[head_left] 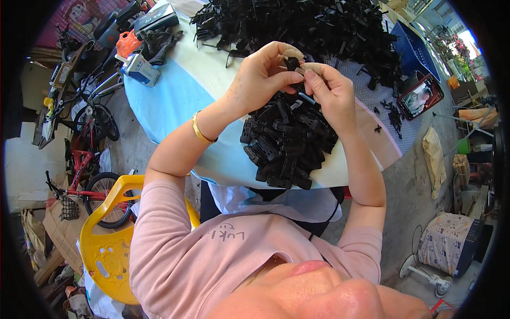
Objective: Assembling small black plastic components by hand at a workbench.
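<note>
Over the middle of the table (175, 101), my left hand (260, 80) and my right hand (333, 98) meet, fingertips pinched together. Between them is a small black plastic piece (292, 64), mostly covered by the fingers. The left fingers close around it, while the right thumb and index finger pinch at its near side; what exactly they grip there is too small to make out. Beige wraps cover both index fingers. Just below my hands lies a heap of black plastic parts (287, 141). A larger pile of thin black pieces (292, 26) spreads across the far side.
A lit phone (421, 97) leans at the right, near a blue crate (414, 53). A few loose black bits (393, 117) lie beside it. At the far left sit a white-and-blue carton (141, 70), an orange bag (127, 43) and dark gloves (159, 47). A yellow chair (106, 244) stands left.
</note>
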Tool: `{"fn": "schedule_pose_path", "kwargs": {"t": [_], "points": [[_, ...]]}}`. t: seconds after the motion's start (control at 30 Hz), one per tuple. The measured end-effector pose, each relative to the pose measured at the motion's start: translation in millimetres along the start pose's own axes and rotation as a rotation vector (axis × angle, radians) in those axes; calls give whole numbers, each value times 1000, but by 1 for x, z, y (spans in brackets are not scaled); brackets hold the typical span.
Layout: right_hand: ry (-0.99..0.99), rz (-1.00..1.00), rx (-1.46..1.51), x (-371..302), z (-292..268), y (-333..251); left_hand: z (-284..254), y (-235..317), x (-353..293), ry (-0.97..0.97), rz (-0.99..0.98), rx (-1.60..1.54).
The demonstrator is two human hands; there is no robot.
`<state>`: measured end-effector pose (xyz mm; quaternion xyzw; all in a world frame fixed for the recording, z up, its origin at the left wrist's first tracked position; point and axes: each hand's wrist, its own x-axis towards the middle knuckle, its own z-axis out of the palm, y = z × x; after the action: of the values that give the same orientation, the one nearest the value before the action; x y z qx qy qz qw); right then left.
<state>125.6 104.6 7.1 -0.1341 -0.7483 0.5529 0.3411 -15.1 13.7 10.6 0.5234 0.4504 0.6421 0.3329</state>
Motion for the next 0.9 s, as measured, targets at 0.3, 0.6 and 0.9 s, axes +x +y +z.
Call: {"fn": "schedule_pose_path", "kwargs": {"t": [0.3,0.6,0.9], "points": [[-21,117,51,-2,2,-3,7,-1,-7,102,97,284],[109,-120,-55,3,-7,-5,13,-3,-3,197,298,670],[174,-35,97,9,-23,2,3,28,-5,190,488,969]]}}
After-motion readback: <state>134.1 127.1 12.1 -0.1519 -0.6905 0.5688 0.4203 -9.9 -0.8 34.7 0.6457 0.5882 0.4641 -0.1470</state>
